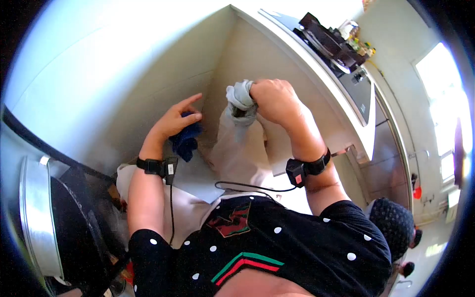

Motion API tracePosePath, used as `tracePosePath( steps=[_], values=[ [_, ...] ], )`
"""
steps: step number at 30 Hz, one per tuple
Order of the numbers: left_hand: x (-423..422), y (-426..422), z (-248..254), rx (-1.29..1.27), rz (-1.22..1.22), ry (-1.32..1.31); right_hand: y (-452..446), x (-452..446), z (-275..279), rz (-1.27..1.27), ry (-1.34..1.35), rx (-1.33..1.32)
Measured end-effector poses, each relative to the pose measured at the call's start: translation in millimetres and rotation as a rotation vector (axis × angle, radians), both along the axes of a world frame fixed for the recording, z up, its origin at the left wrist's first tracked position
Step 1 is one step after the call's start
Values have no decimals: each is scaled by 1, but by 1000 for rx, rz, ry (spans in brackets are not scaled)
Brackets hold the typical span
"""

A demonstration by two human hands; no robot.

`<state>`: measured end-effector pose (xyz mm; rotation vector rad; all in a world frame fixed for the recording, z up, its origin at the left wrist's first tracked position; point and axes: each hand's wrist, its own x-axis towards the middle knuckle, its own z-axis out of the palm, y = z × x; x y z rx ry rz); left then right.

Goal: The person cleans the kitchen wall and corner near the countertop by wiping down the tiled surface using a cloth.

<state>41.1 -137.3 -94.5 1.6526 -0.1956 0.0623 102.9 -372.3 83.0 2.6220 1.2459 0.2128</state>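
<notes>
My right hand (277, 101) is closed round a light grey cloth (241, 96), bunched and twisted at the top. Its lower end hangs over something pale whose kind I cannot make out. To the left, my left hand (175, 119) has its index finger and thumb stretched apart. A crumpled dark blue cloth (186, 141) hangs under that palm and appears held by the other fingers, which are hidden. Both hands are in front of the corner between the pale wall and a cabinet's side panel (282, 64). Each wrist wears a black strap with a small box.
A white-edged counter (368, 143) runs along the right, bearing a black stove (331, 44). A round metal rim (37, 218) stands at the left. Cables hang from my wrist boxes. At the lower right is a person in a dark cap (393, 225).
</notes>
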Motion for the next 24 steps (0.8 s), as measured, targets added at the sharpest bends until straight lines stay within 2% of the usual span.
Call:
tracePosePath(
  steps=[1,3,4,6,7,8,10,11,13,14,16,17,18,19,20,22,23,24],
  values=[
    [-2,-3,-1,-3,12,11,4,0,-6,12,11,-3],
    [-3,-9,-5,68,16,-130,13,3,-20,104,53,-200],
    [-1,-13,-9,64,28,-122,16,3,-25,117,60,-204],
    [3,-20,-15,104,3,-312,22,2,-35,206,146,-130],
    [6,-18,-17,218,30,-429,24,7,-41,212,157,-113],
    [6,-17,-19,217,35,-424,24,10,-43,218,162,-116],
    [7,-14,-16,217,331,-481,27,15,-41,41,206,-9],
    [7,-9,-14,201,438,-485,26,23,-46,44,208,-9],
    [3,4,-5,212,484,-457,25,37,-58,-139,170,186],
    [0,10,-1,221,528,-432,23,42,-65,-137,172,187],
    [-1,13,-1,160,452,-363,24,44,-67,-230,198,451],
    [-1,11,-1,125,303,-338,24,52,-77,-229,200,453],
    [-1,9,-1,90,155,-314,25,66,-93,-215,509,656],
    [-3,1,1,38,111,-228,29,74,-102,-190,822,853],
    [0,-2,-2,-27,33,-150,30,79,-110,-183,825,856],
    [10,-6,-14,-86,7,-90,38,71,-119,-70,1173,1042],
    [10,-9,-17,-82,12,-88,41,66,-120,-66,1178,1042],
    [5,-16,-9,-183,45,-6,45,56,-114,-50,1264,1079]
  ],
)
